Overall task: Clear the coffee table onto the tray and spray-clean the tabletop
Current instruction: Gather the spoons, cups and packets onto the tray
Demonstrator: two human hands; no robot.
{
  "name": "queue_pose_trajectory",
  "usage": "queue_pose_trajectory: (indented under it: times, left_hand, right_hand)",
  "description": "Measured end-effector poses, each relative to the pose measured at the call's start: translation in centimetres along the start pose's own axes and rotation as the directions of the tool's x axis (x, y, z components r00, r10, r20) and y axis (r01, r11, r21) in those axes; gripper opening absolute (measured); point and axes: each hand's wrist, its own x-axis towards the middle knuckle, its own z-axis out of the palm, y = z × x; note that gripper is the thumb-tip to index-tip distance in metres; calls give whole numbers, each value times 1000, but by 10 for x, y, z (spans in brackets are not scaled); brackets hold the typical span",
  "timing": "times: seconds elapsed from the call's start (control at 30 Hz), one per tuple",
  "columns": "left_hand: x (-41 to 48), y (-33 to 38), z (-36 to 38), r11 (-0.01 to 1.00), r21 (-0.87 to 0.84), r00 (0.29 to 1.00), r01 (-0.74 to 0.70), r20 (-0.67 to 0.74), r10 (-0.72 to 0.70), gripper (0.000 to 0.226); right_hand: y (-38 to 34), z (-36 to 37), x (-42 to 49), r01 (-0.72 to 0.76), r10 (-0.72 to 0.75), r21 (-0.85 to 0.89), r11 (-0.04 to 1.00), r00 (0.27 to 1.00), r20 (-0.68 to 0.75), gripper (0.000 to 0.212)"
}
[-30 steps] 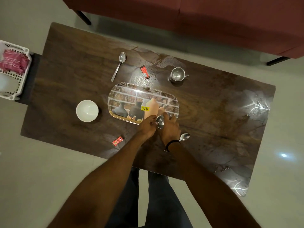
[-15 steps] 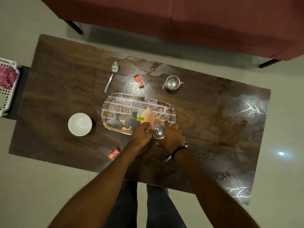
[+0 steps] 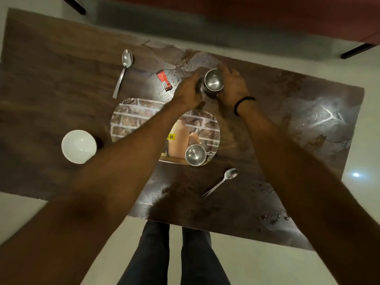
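Note:
A steel cup at the far middle of the dark wooden coffee table is held between my left hand and my right hand, one on each side. A second steel cup stands on the near right corner of the picture-printed tray. One spoon lies far left of the tray, another spoon near right of it. A white bowl sits left of the tray. A red sachet lies beside my left hand.
Wet patches and crumbs mark the tabletop around the far cup and along the right side. A dark red sofa runs behind the table. My legs stand at the near edge.
Both hands let go of the first cup, left on the tray's near right corner, and reached across to the far cup. The view moved closer; the second red sachet and the white basket are out of view.

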Motion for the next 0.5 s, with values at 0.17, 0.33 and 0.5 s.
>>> queue_pose_trajectory:
  times: [0.17, 0.33, 0.5]
  left_hand:
    - [9, -3, 10, 991, -83, 995, -103, -13, 102, 65]
    - [-22, -13, 11, 987, -107, 989, -122, -100, 112, 63]
    - [-81, -30, 5, 988, -125, 988, -87, -135, 70, 62]
  right_hand:
    - [5, 1, -13, 99, -90, 115, 988, 992, -86, 74]
    - [-3, 1, -47, 135, -117, 143, 981, 985, -123, 66]
    - [-27, 2, -95, 187, -183, 136, 973, 982, -40, 56]
